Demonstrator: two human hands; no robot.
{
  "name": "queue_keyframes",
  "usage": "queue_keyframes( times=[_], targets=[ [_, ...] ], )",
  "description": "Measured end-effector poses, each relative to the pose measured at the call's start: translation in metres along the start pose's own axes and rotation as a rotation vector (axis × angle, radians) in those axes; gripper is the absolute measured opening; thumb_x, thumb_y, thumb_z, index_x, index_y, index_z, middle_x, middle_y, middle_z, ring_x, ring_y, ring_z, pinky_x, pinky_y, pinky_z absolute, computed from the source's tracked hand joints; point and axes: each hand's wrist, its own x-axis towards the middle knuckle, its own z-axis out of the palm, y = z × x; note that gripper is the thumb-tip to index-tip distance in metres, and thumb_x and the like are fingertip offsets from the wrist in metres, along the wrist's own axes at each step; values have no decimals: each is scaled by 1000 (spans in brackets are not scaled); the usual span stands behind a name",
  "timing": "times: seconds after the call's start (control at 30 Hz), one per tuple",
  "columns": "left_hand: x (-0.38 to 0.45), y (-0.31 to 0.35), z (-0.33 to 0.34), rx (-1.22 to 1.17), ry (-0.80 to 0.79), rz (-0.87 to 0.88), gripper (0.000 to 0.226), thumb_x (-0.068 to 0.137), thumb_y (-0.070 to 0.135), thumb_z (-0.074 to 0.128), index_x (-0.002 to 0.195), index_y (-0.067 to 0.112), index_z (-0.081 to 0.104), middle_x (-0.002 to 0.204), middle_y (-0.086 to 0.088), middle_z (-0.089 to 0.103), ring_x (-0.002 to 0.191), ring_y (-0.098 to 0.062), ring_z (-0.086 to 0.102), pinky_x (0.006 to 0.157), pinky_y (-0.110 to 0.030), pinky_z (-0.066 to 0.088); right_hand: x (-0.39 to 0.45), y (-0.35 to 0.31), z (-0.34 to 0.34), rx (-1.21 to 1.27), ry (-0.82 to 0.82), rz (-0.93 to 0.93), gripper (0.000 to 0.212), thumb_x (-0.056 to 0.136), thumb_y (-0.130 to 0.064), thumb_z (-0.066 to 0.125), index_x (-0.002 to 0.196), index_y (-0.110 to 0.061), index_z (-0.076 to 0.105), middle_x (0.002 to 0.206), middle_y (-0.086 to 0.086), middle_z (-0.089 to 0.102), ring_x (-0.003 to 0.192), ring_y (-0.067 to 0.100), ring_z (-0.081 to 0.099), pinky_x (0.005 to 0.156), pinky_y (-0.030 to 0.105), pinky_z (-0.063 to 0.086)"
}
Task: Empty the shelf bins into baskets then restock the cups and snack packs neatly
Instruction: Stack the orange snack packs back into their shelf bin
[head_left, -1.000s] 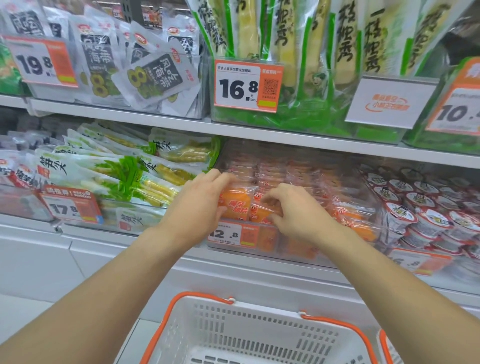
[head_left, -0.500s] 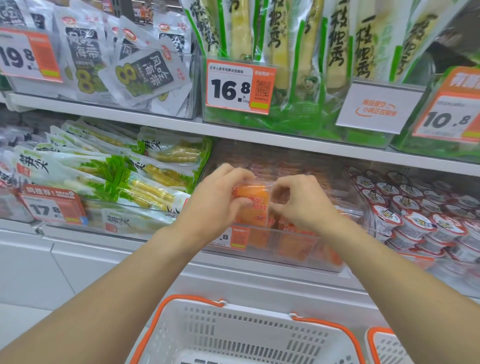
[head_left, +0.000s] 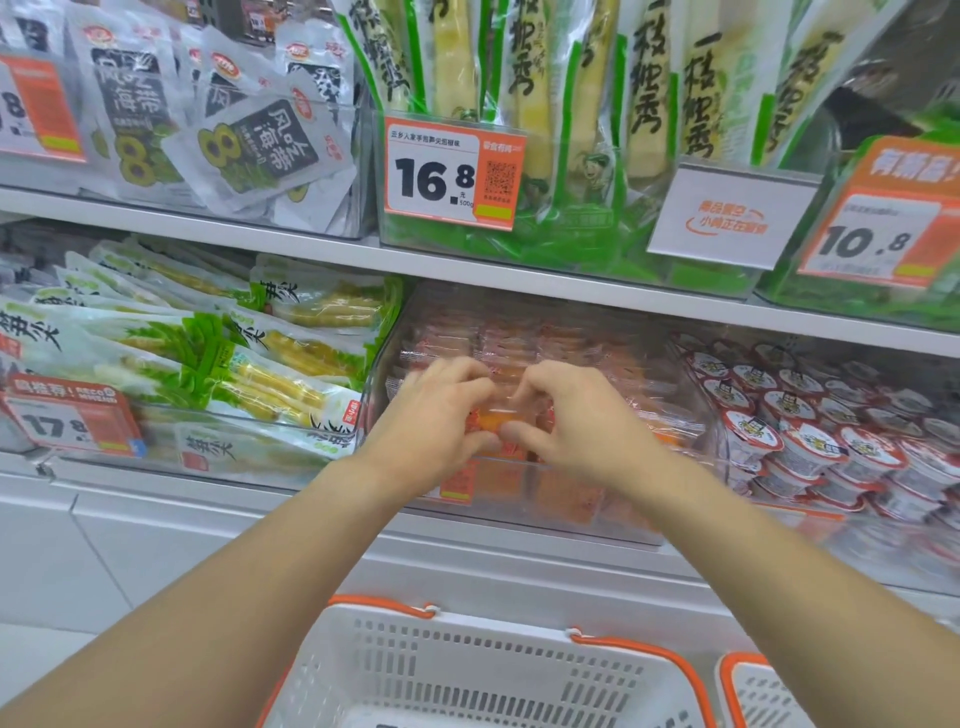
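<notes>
Snack packs (head_left: 524, 343) fill the clear bin (head_left: 691, 415) at the lower shelf's front edge, where your left hand (head_left: 434, 426) and right hand (head_left: 576, 423) both pinch one orange pack (head_left: 493, 415), so lift it clear of the bin wall and lower it into the white basket (head_left: 467, 670) below.

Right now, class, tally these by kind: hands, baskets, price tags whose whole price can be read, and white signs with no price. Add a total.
Hands: 2, left hand and right hand, both pinching an orange snack pack
Baskets: 2, middle basket, corner basket
Readable price tags: 3, 16.8 tag, 10.8 tag, 17.8 tag
White signs: 1, white sign
Total: 8
</notes>
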Motion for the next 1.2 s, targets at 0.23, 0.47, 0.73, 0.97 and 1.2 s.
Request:
queue_keyframes(
  times=[0.23,0.47,0.73,0.97,1.2],
  targets=[
    [-12,-4,-2,-82,-108,34,48,91,48,44,130,26,65,133,7,61,125,-16,52,108,-42,38,-3,-11,11,-265,-69,19,20,89,-51,66,86,-32,71,96,-15,56,113,14,46,97,40,36],
    [-8,1,2,-9,-89,-27,42,94,49,59,134,34,61,135,10,60,130,-18,46,109,-38,31,-17,3,1,-89,-158,45,33,92,-55,53,100,-35,78,128,-14,51,126,11,36,106,45,32],
    [-7,37,17,221,-121,65,62,99,36,22,156,13,24,161,-5,27,150,-23,20,124,-40,9,-51,52,-3,-414,-288,124,80,89,-72,-3,154,-41,32,163,-1,29,148,27,26,122,45,19],
    [-7,29,33,169,-104,81,66,98,51,12,145,16,43,147,-1,46,138,-22,39,120,-45,23,-47,68,-19,49,-156,131,54,101,-54,37,153,-41,34,162,3,28,150,18,22,123,43,19],
    [12,31,32,251,-111,-80,86,89,60,-10,156,16,21,160,-4,31,150,-22,20,122,-46,13,-39,65,-1,-359,-293,297,67,93,-71,2,156,-49,-5,168,13,1,154,37,-4,121,57,-9]
  ],
)
